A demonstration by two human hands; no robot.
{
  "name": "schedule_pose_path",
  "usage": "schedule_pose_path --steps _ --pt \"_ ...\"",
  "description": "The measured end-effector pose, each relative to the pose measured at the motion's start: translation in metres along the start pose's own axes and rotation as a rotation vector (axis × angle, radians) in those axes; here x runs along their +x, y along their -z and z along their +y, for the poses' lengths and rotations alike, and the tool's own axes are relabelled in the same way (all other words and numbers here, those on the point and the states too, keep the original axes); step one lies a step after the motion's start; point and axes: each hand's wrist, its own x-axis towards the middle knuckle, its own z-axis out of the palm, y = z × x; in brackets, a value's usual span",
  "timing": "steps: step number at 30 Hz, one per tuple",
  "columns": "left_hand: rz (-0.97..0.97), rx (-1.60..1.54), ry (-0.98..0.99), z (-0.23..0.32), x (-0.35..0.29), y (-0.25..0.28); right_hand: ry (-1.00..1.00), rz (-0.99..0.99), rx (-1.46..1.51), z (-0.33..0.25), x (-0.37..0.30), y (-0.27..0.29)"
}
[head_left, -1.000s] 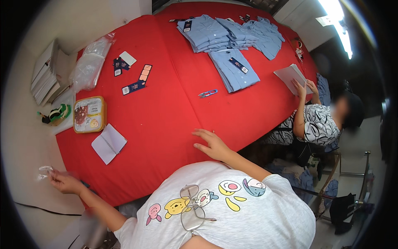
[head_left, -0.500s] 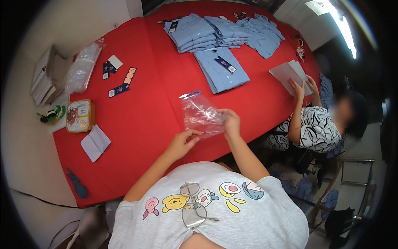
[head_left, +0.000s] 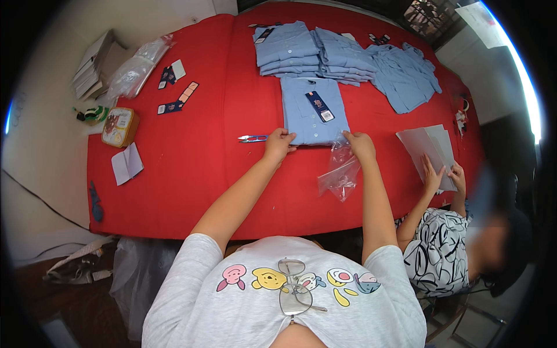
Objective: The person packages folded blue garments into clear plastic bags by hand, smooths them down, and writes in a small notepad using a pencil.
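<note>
A folded light-blue shirt (head_left: 299,113) lies on the red tablecloth in front of me, a dark hang tag (head_left: 320,107) on its front. My left hand (head_left: 280,146) grips the shirt's near left corner. At the near right corner is my right hand (head_left: 361,147), its fingers closed on a clear plastic bag (head_left: 339,177) that hangs crumpled toward me. Whether those fingers also pinch the shirt cannot be made out. Thread snips (head_left: 253,138) with blue handles lie just left of my left hand.
Behind the shirt stand two stacks of folded shirts (head_left: 287,49), with a loose shirt (head_left: 406,78) to their right. Tags (head_left: 170,108), a tub (head_left: 120,127) and plastic bags (head_left: 136,69) lie at left. At right, a co-worker's hands (head_left: 432,174) hold grey sheets (head_left: 426,148).
Both hands have reached forward from near the table's front edge to the folded shirt. My left hand has taken its corner; the bag has come along in my right hand.
</note>
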Motion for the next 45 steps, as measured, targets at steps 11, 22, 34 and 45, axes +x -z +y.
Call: schedule_pose_path --steps 11,22,34,45 --pt "0.042 0.218 0.167 -0.023 -0.142 0.111 -0.056 -0.465 0.643 0.051 -0.167 -0.089" --pt "-0.005 0.383 0.208 -0.091 -0.299 0.242 -0.114 -0.609 0.339 0.027 -0.328 -0.137" --pt "-0.218 1.504 -1.387 -0.009 -0.062 0.236 -0.113 -0.093 0.340 0.039 -0.457 -0.134" --pt "0.102 0.963 -0.685 0.034 -0.028 0.285 -0.046 0.113 0.257 -0.017 -0.514 -0.157"
